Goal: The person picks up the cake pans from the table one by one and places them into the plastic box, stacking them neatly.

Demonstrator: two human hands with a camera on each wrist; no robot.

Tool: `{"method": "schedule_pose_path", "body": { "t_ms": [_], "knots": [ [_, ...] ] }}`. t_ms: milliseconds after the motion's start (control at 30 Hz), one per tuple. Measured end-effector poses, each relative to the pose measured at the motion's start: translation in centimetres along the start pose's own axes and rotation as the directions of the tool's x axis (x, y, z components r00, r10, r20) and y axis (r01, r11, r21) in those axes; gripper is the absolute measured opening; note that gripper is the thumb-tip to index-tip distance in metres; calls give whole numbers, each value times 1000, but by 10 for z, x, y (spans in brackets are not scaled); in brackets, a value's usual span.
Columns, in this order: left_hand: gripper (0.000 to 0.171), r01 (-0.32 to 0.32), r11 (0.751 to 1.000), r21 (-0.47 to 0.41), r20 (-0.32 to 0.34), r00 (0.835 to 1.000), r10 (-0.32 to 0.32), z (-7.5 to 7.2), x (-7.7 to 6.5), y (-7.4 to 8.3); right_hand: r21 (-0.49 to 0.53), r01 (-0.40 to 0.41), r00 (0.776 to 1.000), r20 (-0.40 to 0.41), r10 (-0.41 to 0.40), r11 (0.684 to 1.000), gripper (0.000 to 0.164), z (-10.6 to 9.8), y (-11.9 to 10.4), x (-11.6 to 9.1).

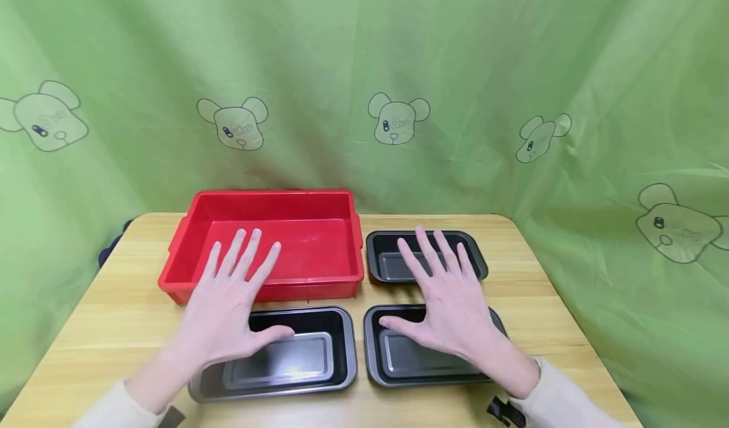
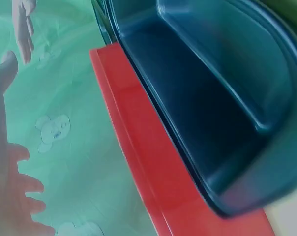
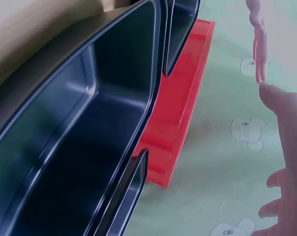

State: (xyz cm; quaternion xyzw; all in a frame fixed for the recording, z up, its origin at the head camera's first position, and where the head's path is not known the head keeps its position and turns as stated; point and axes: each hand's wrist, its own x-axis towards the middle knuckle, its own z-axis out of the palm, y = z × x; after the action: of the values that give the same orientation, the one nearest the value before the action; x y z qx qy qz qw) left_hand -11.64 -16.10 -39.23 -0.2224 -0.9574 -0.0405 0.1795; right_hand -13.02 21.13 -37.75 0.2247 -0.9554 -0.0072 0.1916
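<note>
Head view shows both hands (image 1: 222, 314) (image 1: 454, 308) splayed over dark pans (image 1: 307, 357), lettering (image 1: 241, 129) on the green curtain (image 1: 319, 42) too small to read.

Slim passage between left front pan (image 1: 296, 358) and right front pan (image 1: 412, 359), red tray (image 1: 310, 244) behind, curtain (image 1: 319, 54) blocking rear

The back and both sides are enclosed by a green curtain (image 1: 319, 48), creased in soft folds and printed with outlined, round-eared animal heads (image 1: 395, 123). A table (image 1: 547, 327) with a pale wood-grain top and rounded far corners is set before it. Past its left edge, a dark object (image 1: 108, 252) is partly hidden. The cloth is softly lit, with paler patches seen at the left.
</note>
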Motion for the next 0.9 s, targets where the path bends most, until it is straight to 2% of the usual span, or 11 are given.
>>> {"method": "schedule_pose_path", "body": {
  "t_ms": [300,500,633,900],
  "knots": [
    [123,51,997,-61,-21,998,-53,-7,-12,-28,80,-61,998,-15,62,995,122,1,23,-6],
    [116,135,977,-163,44,991,-130,-18,-20,-48,151,-126,992,13,126,980,118,2,42,-7],
    [112,202,950,-236,104,978,-182,-24,-24,-62,215,-202,979,75,191,955,113,-1,54,-8],
    [106,337,891,-305,215,936,-280,-32,-29,-88,283,-315,944,190,269,906,105,-11,76,-8]
  ]
}}
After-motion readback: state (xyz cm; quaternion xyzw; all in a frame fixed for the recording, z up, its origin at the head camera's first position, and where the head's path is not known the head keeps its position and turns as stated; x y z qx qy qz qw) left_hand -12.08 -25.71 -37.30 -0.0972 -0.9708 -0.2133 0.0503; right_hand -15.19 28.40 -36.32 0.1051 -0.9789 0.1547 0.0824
